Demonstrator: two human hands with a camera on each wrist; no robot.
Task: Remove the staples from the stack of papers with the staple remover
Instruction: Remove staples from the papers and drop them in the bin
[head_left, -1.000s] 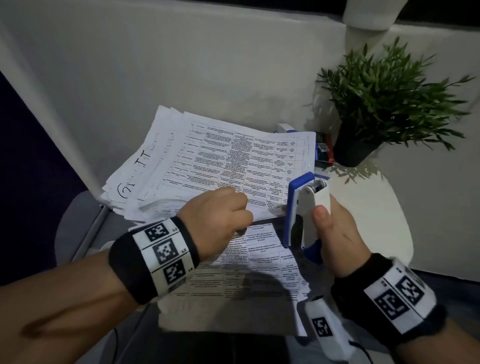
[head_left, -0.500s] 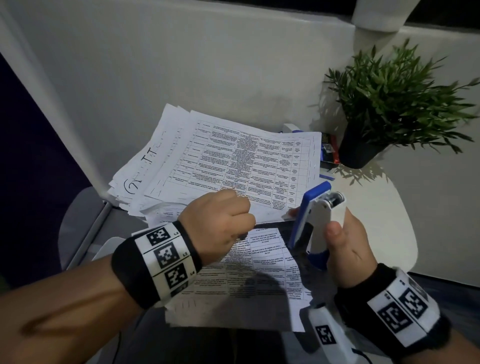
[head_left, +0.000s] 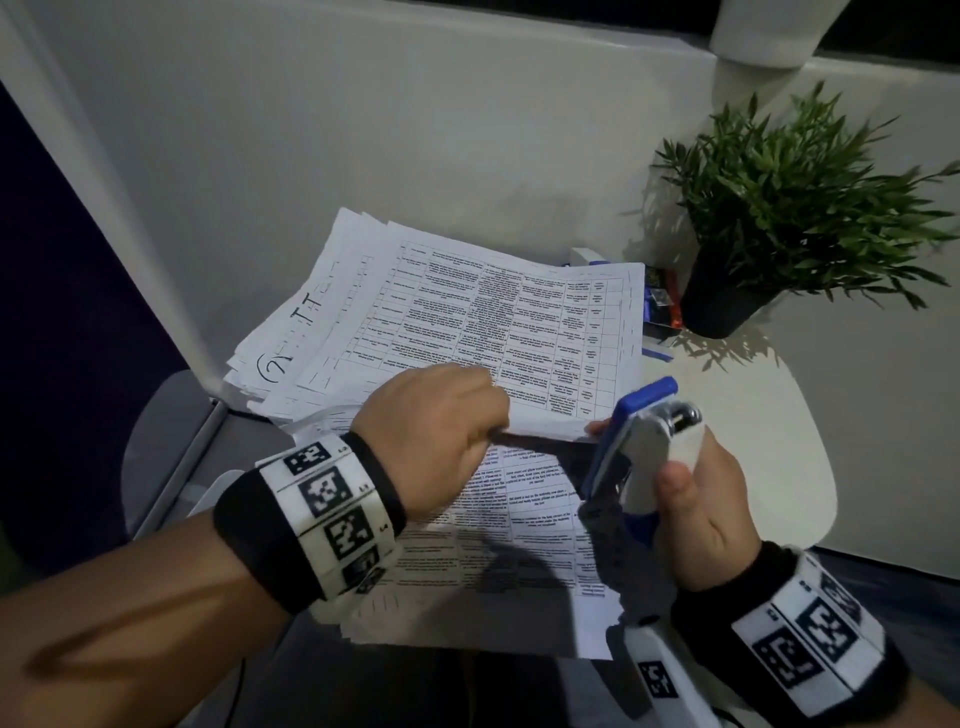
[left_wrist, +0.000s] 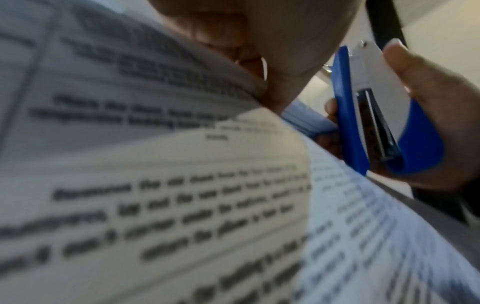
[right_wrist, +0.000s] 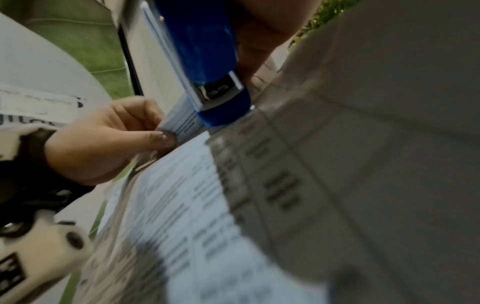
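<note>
My left hand (head_left: 436, 431) pinches the raised edge of a printed paper packet (head_left: 498, 545) that lies at the front of the table; the thumb and curled fingers of the left hand (right_wrist: 103, 139) hold that edge. My right hand (head_left: 696, 499) grips a blue and white stapler-style staple remover (head_left: 644, 441), held nearly upright and leaning right. The remover's blue metal-tipped end (right_wrist: 223, 96) sits against the packet's lifted corner. In the left wrist view the remover (left_wrist: 374, 107) stands just right of the bent page (left_wrist: 155, 185). No staple is visible.
A loose pile of printed sheets (head_left: 467, 322) lies behind the packet against the white wall. A potted green plant (head_left: 800, 208) stands at the back right, with a small coloured box (head_left: 660, 301) beside its pot. The white round table (head_left: 753, 415) shows bare at the right.
My right hand has shifted the remover a little to the right and tilted its top further right. My left hand keeps its pinch on the paper edge.
</note>
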